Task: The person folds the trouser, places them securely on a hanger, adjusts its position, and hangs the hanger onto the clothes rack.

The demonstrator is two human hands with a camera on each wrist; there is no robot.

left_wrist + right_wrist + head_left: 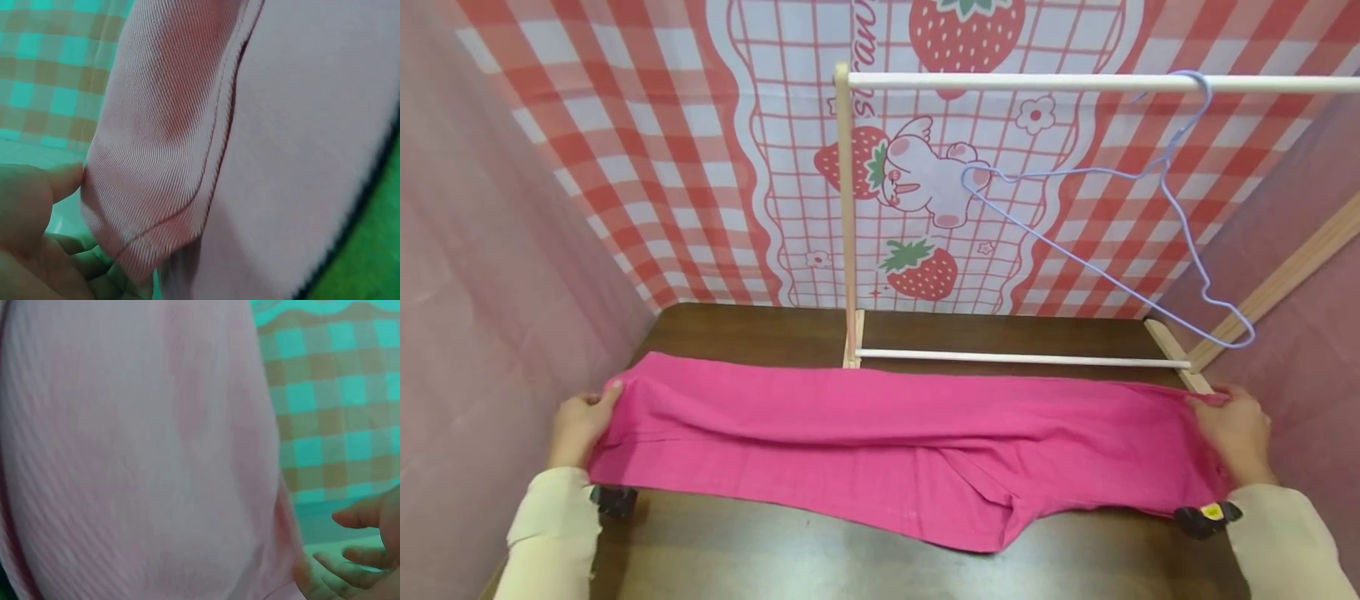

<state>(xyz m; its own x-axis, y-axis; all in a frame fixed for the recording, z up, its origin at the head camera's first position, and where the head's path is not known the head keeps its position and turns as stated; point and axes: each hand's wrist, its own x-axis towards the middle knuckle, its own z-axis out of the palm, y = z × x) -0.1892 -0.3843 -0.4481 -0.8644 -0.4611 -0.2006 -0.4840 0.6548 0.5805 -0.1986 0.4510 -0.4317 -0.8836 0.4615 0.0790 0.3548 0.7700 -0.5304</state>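
Note:
Pink trousers (850, 408), folded lengthwise with one leg over the other, stretch sideways above or on the brown table; which of the two I cannot tell. At the leg end, my left hand (580, 425) pinches the stitched hem (169, 219), thumb on top and fingers beneath. My right hand (1236, 433) is at the waist end, slightly blurred. In the right wrist view its thumb stands apart from the cloth (144, 450), while the loosely extended fingers touch the edge. A crotch fold juts toward me at the lower middle.
Behind the trousers a wooden rack (846, 208) stands on the table (745, 329). From its white top rail (1000, 82) hangs a lilac wire hanger (1075, 250). A red-and-white checked strawberry cloth (677, 150) covers the back, with pink curtains (482, 250) at the sides.

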